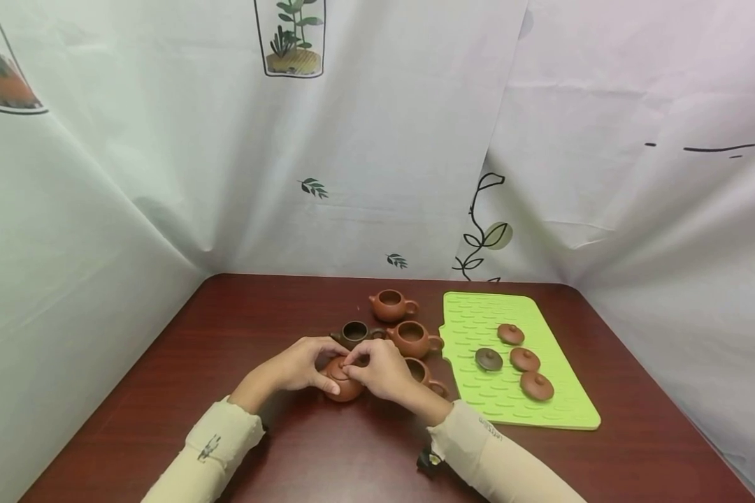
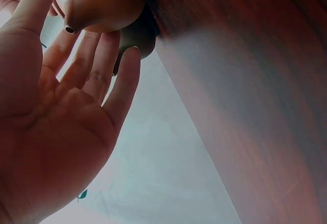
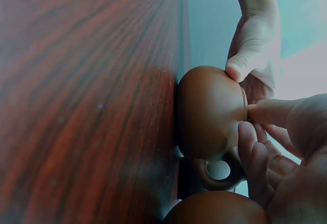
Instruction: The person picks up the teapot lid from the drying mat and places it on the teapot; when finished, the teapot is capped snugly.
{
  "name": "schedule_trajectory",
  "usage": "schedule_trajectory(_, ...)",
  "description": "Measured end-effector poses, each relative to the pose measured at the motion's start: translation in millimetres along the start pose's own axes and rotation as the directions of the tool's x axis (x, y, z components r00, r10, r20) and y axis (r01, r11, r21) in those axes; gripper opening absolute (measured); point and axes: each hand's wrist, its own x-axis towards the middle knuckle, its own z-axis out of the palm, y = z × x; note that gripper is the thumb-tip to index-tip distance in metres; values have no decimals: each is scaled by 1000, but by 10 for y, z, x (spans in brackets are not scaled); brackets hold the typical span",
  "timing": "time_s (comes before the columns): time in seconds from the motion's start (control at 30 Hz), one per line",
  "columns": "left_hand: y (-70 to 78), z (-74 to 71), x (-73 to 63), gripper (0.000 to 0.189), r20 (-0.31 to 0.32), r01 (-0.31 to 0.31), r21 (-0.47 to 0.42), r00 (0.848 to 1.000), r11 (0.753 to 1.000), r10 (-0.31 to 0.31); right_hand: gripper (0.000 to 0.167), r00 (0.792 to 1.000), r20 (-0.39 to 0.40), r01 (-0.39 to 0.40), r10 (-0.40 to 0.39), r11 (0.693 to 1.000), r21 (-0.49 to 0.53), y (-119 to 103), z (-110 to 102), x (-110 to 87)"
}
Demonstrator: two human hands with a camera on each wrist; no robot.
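A reddish-brown clay teapot (image 1: pixel 344 393) stands on the table near its middle, its lid (image 1: pixel 335 369) seated in the opening. My left hand (image 1: pixel 297 365) grips the pot from the left, thumb on the near side and fingers round the far side. At the lid's knob, my right hand (image 1: pixel 382 370) pinches with thumb and fingertips, which partly hide it. The right wrist view shows the pot's round body (image 3: pixel 207 109) and looped handle, with the lid edge under the fingers. In the left wrist view the spout (image 2: pixel 70 28) points between thumb and fingers.
Lidless teapots stand close behind and right: a dark one (image 1: pixel 355 331) and brown ones (image 1: pixel 390 307), (image 1: pixel 412 340), (image 1: pixel 418 370). On a green mat (image 1: pixel 478 405) at the right lie several lids, one dark (image 1: pixel 489 360). Fabric walls enclose the table.
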Motion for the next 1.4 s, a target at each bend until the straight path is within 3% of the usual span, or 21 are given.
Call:
schedule_trajectory(0.33,20,-35,25,61,25,-27,55,999,998,25,3,999,7,40,-41,998,57,50,-47,-21)
schedule_trajectory(0.63,121,-53,67,66,42,-49,119,998,992,45,6,999,-11,49,-48,992,113,57,-258,-137)
schedule_trajectory(0.97,384,-6,85,66,-25,-38,252,999,967,46,10,998,-52,50,-44,993,111,133,-487,-305)
schedule_trajectory(1.23,533,100,205,60,-132,-55,329,986,943,104,15,996,-84,-12,28,984,179,205,-716,-450)
schedule_trajectory(1.4,623,194,260,60,-115,-58,353,988,934,104,16,995,-92,-30,48,983,181,270,-845,-538)
